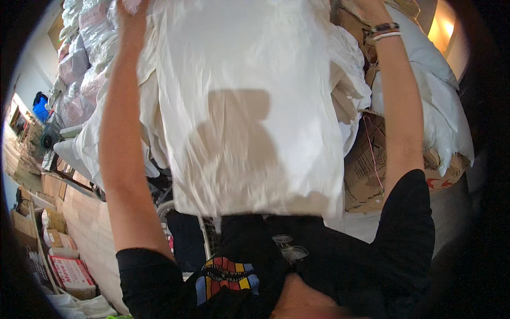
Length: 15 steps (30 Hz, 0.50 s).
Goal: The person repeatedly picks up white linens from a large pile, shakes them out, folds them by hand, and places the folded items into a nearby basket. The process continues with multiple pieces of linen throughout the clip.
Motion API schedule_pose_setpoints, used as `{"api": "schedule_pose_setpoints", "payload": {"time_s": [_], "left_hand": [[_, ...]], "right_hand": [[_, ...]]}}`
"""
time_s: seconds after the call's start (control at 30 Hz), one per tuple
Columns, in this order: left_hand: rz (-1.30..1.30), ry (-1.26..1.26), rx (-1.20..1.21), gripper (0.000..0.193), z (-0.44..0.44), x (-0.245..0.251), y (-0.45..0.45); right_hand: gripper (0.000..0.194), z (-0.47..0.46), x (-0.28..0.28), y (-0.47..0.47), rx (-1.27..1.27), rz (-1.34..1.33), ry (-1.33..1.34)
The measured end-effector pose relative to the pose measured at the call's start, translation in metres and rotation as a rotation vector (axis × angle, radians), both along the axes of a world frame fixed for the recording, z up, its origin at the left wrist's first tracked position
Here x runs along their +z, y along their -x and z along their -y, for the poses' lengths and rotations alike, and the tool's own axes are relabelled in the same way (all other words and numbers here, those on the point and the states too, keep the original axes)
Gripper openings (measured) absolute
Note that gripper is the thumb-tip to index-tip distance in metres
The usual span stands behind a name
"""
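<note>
A white cloth garment [247,79], lightly creased, lies spread before me, its lower edge near my lap and its top cut off by the picture's upper rim. A shadow falls across its middle. My left hand [133,6] is at the upper rim, beyond the cloth's left side, and is partly cut off. My right hand [368,10] is at the upper right, beside the cloth's right side, with bands on the wrist. Whether either hand grips anything cannot be told. More white and cream cloth [149,99] bunches out along both sides.
Plastic-wrapped bundles [85,52] are piled at the upper left. On the right are a cardboard box [364,167] and stuffed white sacks [426,83]. A fan [48,139] stands at the far left, with packed boxes [71,275] on the floor below.
</note>
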<state>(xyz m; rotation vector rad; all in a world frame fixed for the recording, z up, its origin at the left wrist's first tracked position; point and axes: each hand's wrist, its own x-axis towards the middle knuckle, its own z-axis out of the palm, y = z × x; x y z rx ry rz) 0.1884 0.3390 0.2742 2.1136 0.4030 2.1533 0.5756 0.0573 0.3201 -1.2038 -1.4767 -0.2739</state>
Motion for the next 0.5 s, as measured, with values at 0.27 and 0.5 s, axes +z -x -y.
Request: {"api": "schedule_pose_setpoints", "payload": {"time_s": [0.27, 0.5], "left_hand": [[-0.361, -0.001, 0.035, 0.065, 0.088, -0.159, -0.166], [-0.636, 0.258, 0.441, 0.071, 0.041, -0.241, -0.139]], "right_hand": [[0.062, -0.107, -0.186, 0.131, -0.094, 0.187, -0.194], [0.064, -0.108, -0.268, 0.071, -0.500, 0.579, 0.057]]}}
